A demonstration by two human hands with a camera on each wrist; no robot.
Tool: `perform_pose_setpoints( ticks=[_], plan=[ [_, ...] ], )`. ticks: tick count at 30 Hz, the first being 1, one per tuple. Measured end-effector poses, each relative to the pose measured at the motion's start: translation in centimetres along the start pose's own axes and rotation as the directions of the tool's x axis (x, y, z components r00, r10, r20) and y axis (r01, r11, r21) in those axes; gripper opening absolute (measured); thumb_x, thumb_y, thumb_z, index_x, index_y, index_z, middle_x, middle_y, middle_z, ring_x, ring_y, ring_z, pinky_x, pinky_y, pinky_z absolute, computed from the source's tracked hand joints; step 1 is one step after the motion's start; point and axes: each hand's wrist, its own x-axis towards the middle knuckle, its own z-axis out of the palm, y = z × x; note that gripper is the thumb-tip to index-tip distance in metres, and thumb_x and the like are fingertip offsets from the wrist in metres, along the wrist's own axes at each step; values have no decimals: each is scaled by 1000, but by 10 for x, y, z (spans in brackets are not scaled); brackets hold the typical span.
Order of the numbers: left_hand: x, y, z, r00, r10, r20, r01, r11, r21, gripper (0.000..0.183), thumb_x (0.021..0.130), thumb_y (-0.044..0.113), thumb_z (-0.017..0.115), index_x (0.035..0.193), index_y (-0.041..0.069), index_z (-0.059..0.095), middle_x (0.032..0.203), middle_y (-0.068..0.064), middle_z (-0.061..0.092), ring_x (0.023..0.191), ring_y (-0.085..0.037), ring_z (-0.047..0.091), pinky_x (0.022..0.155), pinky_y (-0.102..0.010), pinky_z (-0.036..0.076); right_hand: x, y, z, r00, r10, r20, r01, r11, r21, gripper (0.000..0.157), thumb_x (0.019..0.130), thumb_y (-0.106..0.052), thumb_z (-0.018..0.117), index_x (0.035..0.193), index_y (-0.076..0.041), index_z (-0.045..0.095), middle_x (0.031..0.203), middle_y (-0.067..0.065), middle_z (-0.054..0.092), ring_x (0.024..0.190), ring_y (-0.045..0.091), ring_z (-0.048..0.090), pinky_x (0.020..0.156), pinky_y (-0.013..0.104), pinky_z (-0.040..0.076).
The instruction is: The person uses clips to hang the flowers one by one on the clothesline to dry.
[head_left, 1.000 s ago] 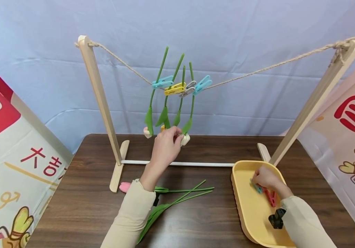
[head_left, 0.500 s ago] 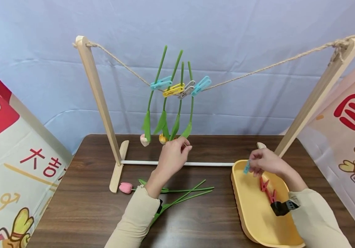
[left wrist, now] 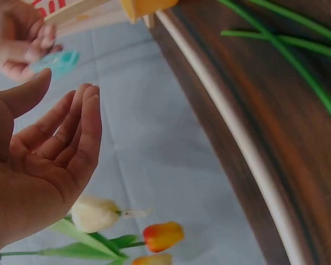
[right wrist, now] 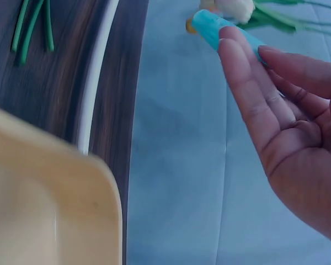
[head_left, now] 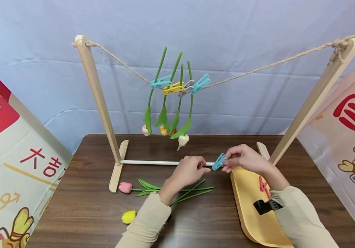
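Note:
My right hand (head_left: pixel 249 159) pinches a light blue clothespin (head_left: pixel 219 162) between thumb and fingers, left of the yellow tray. Facing it, my left hand (head_left: pixel 187 171) holds nothing; in the left wrist view its thumb (left wrist: pixel 30 94) and loosely bent fingers are apart. Above and behind the hands, several artificial tulips hang head down from a rope. A blue clothespin (head_left: pixel 160 82), a yellow clothespin (head_left: pixel 173 88), a grey clothespin (head_left: pixel 187 88) and another blue clothespin (head_left: pixel 201 84) are on their stems. The white tulip (head_left: pixel 183 140) hangs furthest right.
A pink tulip (head_left: pixel 125 187) and a yellow tulip (head_left: pixel 129 217) lie on the dark wooden table (head_left: pixel 81 206). The yellow tray (head_left: pixel 242 220) at right holds red clothespins (head_left: pixel 262 185). Wooden posts (head_left: pixel 98 100) carry the rope (head_left: pixel 267 69); a white rod (head_left: pixel 152 162) runs low between them.
My right hand has lifted the blue clothespin out of the tray and carried it left. My left hand has left the white tulip and moved down and right toward it.

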Motion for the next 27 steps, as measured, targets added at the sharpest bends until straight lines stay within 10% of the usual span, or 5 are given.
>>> perform_pose_setpoints(
  ticks=[16, 27],
  plan=[
    [-5, -5, 0, 998, 35, -60, -29, 994, 107, 7, 84, 16, 67, 81, 9, 66, 64, 4, 58, 50, -5, 47, 48, -19, 38, 13, -6, 21, 994, -64, -87, 50, 987, -154, 38, 81, 5, 62, 116, 12, 50, 87, 16, 63, 75, 22, 64, 65, 29, 52],
    [-8, -8, -7, 1000, -4, -18, 6, 994, 107, 9, 81, 18, 70, 79, 9, 68, 66, 4, 62, 54, -7, 53, 51, -21, 41, 11, -5, 23, 984, -149, -100, 118, 957, -265, 27, 76, -2, 71, 100, 8, 62, 83, 10, 63, 72, 15, 60, 62, 25, 49]
  ],
)
